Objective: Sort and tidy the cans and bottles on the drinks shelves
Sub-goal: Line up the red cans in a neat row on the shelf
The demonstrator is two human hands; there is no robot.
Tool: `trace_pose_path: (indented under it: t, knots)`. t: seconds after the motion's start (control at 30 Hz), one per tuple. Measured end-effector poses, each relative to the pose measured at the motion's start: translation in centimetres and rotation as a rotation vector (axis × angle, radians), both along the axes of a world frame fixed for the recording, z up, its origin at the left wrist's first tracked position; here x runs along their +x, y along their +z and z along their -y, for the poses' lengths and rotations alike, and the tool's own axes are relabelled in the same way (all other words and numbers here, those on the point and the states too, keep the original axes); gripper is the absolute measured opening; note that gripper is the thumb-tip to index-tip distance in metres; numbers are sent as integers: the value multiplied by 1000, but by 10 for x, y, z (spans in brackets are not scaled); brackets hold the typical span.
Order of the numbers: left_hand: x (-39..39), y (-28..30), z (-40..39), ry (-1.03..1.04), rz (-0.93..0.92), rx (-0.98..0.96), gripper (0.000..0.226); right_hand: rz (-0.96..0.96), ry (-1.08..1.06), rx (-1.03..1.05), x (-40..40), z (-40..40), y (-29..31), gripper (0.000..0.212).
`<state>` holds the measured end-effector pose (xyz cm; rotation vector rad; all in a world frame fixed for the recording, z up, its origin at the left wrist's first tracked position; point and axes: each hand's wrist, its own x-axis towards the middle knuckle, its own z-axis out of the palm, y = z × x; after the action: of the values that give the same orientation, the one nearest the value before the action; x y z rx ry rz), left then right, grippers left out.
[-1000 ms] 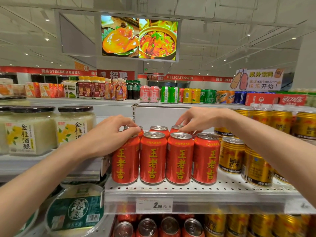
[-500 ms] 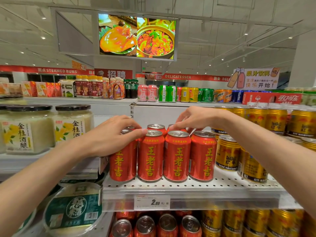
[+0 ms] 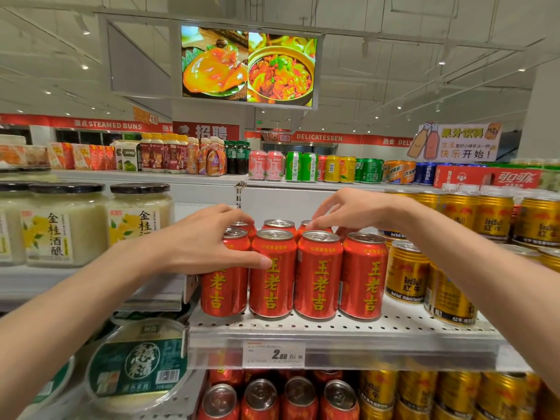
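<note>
On the perforated shelf (image 3: pixel 394 325) the front row of four red cans (image 3: pixel 294 274) looks already straight. Our left hand (image 3: pixel 200 247) grips the leftmost can (image 3: pixel 224 283); the right hand (image 3: pixel 348 212) touches back-row tops, fingers spread. We judge the back rows remain.

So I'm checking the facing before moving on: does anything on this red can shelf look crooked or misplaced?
Nothing stands out. The front red cans stand upright, labels forward; the left hand grips the end can, the right hand touches back-row tops.
</note>
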<state>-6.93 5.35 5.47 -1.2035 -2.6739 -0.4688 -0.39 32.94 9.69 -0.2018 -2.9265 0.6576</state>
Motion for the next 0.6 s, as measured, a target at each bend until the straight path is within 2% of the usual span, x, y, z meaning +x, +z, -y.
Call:
trace_pose_path:
  t: [0.27, 0.43, 0.6]
  knots:
    - [1, -3, 3, 6, -116, -14, 100, 41, 10, 61, 7, 8, 3, 51]
    - [7, -4, 1, -34, -267, -46, 99, -112, 76, 147, 30, 12, 6, 54]
    - [9, -7, -7, -105, -352, -63, 102, -89, 162, 198, 61, 14, 0, 71]
